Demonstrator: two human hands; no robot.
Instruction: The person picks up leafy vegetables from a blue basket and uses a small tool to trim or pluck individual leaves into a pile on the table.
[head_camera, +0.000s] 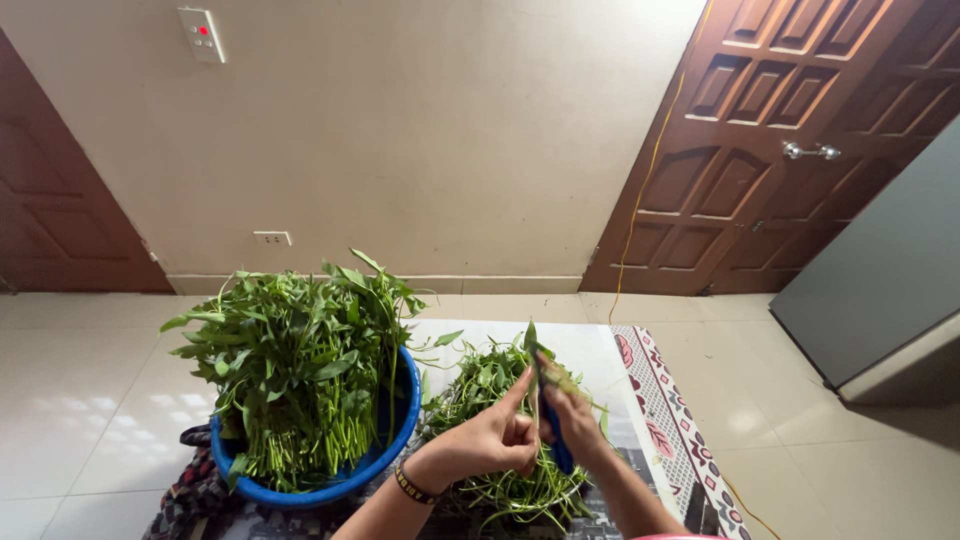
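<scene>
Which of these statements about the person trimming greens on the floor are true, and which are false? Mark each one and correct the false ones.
1. The blue basin holds a big bunch of leafy green stalks. True.
2. The right hand holds a tool with a red handle. False: the handle of the tool is blue.
3. The left hand wears a dark wristband. True.
4. The wooden door stands wide open. False: it is closed.
5. A second heap of greens lies right of the basin. True.
</scene>
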